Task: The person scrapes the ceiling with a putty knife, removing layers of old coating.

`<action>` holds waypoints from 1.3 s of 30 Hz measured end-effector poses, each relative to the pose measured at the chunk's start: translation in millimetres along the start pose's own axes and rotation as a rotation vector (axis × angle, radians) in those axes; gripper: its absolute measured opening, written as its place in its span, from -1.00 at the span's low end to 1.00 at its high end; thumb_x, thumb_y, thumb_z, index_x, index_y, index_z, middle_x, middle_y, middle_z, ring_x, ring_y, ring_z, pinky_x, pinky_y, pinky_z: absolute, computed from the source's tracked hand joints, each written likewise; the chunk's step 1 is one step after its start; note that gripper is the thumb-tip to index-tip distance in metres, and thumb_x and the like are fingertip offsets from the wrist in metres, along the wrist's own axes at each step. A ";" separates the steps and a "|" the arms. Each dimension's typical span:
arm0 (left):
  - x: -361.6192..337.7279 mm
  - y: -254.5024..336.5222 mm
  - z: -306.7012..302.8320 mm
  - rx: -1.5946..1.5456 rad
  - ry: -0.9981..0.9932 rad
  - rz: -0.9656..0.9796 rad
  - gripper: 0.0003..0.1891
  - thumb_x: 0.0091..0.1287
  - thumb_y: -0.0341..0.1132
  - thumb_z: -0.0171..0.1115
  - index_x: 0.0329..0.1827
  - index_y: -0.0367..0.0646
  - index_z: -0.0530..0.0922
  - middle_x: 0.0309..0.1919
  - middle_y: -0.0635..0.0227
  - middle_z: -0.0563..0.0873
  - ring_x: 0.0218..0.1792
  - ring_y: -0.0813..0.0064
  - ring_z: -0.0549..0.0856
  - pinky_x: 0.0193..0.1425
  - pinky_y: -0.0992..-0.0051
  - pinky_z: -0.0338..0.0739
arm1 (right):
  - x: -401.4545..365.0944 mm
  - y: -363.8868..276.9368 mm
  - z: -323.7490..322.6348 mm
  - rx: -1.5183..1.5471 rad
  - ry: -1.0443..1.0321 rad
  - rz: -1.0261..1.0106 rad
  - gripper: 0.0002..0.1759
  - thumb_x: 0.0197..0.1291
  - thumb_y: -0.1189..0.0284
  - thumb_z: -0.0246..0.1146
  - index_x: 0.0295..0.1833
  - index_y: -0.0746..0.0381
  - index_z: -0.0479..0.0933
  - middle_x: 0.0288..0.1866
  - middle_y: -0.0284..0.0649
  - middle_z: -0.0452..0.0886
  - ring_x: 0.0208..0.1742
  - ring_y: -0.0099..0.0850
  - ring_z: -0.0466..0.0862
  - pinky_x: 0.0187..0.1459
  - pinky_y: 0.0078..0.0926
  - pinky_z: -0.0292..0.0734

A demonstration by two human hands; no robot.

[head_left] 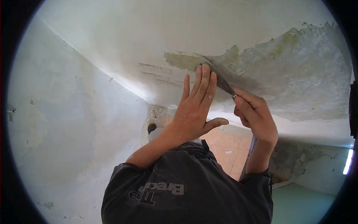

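In my right hand (257,114) is a scraper (223,81), the fingers closed round its handle. Its thin metal blade slants up and left across the wall (112,41), with the tip by the edge of the peeled patch (283,71). My left hand (197,106) is held flat with the fingers stretched and the thumb out to the side. Its fingertips overlap the blade in this view. Bare grey plaster shows in the patch, with ragged paint along its upper edge. White specks dot the back of my left hand and forearm.
Dark printed marks (156,72) show on the wall left of my left hand. Another wall (67,123) with faded patches meets it at a corner on the left. Below lie floor tiles (223,143) and debris (160,112) in the corner. A bright opening (348,161) is far right.
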State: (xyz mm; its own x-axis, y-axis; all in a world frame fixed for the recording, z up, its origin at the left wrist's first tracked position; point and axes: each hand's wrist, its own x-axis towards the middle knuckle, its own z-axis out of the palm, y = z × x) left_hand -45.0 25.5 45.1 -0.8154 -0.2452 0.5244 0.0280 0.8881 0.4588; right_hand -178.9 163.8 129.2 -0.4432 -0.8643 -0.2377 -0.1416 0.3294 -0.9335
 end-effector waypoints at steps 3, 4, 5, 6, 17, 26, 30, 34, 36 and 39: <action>0.1 -5.1 8.8 -0.048 0.142 -0.015 0.12 0.24 0.35 0.05 0.50 -0.52 -0.07 0.49 -0.35 -0.07 0.53 -0.26 -0.07 0.50 -0.19 -0.17 | 8.1 1.1 10.2 0.000 -0.024 -0.046 -0.55 0.48 0.34 0.04 0.35 0.37 0.39 -0.57 -0.47 0.29 -0.57 -0.72 0.22 -0.53 -0.69 0.20; 1.3 -5.0 5.4 -0.041 0.141 -0.008 0.12 0.24 0.35 0.05 0.50 -0.52 -0.07 0.49 -0.35 -0.07 0.53 -0.26 -0.07 0.50 -0.19 -0.17 | 9.3 2.6 14.3 -0.012 -0.014 -0.082 -0.56 0.48 0.34 0.05 0.33 0.38 0.40 -0.56 -0.47 0.30 -0.56 -0.72 0.23 -0.53 -0.68 0.21; 1.6 -2.7 -0.4 -0.001 0.058 -0.009 0.12 0.23 0.35 0.06 0.50 -0.53 -0.08 0.49 -0.37 -0.07 0.53 -0.28 -0.07 0.49 -0.20 -0.16 | 3.6 1.9 7.7 -0.064 0.011 -0.026 -0.56 0.48 0.34 0.05 0.32 0.39 0.42 -0.56 -0.46 0.33 -0.55 -0.70 0.26 -0.53 -0.66 0.22; -0.3 -0.4 -3.5 0.032 -0.028 -0.016 0.13 0.23 0.34 0.07 0.49 -0.54 -0.08 0.48 -0.39 -0.08 0.52 -0.30 -0.07 0.49 -0.21 -0.15 | 4.7 2.7 7.9 -0.059 0.011 -0.021 -0.56 0.48 0.34 0.05 0.32 0.39 0.42 -0.56 -0.46 0.33 -0.55 -0.70 0.26 -0.53 -0.66 0.22; -4.3 -6.9 3.1 -0.027 0.108 -0.038 0.14 0.24 0.39 0.00 0.52 -0.48 -0.14 0.49 -0.38 -0.13 0.53 -0.29 -0.12 0.49 -0.22 -0.19 | 13.8 -6.4 17.3 0.001 -0.071 -0.052 -0.55 0.50 0.33 0.03 0.36 0.34 0.38 -0.57 -0.49 0.27 -0.57 -0.72 0.22 -0.56 -0.70 0.16; -3.3 -5.3 3.6 -0.026 0.100 -0.044 0.10 0.26 0.35 0.03 0.52 -0.48 -0.08 0.51 -0.30 -0.07 0.54 -0.22 -0.05 0.48 -0.24 -0.17 | 10.5 3.0 10.2 0.108 -0.051 0.033 -0.56 0.49 0.37 0.04 0.36 0.36 0.37 -0.57 -0.50 0.27 -0.60 -0.74 0.18 -0.58 -0.72 0.13; -5.5 -2.4 -4.3 0.028 -0.040 -0.039 0.15 0.23 0.40 -0.01 0.54 -0.44 -0.17 0.52 -0.31 -0.15 0.53 -0.28 -0.14 0.50 -0.22 -0.26 | 6.9 0.0 12.0 0.097 -0.092 -0.030 -0.56 0.49 0.37 0.04 0.36 0.39 0.36 -0.57 -0.50 0.28 -0.60 -0.74 0.18 -0.59 -0.72 0.12; -3.2 -0.7 4.2 0.001 0.027 -0.040 0.16 0.22 0.41 -0.01 0.54 -0.44 -0.17 0.52 -0.32 -0.15 0.53 -0.29 -0.15 0.50 -0.22 -0.26 | 3.0 5.3 8.0 0.112 -0.077 0.012 -0.56 0.50 0.36 0.03 0.35 0.38 0.37 -0.57 -0.50 0.28 -0.60 -0.74 0.19 -0.58 -0.72 0.13; -5.1 2.3 1.2 0.026 -0.027 -0.040 0.16 0.22 0.41 -0.02 0.54 -0.45 -0.16 0.51 -0.33 -0.15 0.53 -0.29 -0.15 0.49 -0.23 -0.26 | 2.8 6.8 8.2 0.108 -0.087 -0.033 -0.56 0.50 0.36 0.02 0.35 0.38 0.37 -0.57 -0.49 0.28 -0.60 -0.75 0.19 -0.58 -0.72 0.13; -3.6 -1.2 8.2 0.005 0.059 -0.034 0.16 0.23 0.41 -0.04 0.53 -0.46 -0.17 0.51 -0.35 -0.15 0.53 -0.28 -0.15 0.49 -0.24 -0.26 | 6.7 9.3 2.9 0.140 -0.065 0.036 -0.56 0.49 0.36 0.03 0.36 0.38 0.37 -0.58 -0.49 0.28 -0.60 -0.75 0.19 -0.59 -0.72 0.12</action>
State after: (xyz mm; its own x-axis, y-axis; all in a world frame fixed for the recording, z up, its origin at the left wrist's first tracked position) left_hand -46.9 28.5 36.8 -0.7805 -0.2976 0.5497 -0.0021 0.8806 0.4738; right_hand -180.5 159.9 118.1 -0.3870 -0.8771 -0.2846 0.0004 0.3085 -0.9512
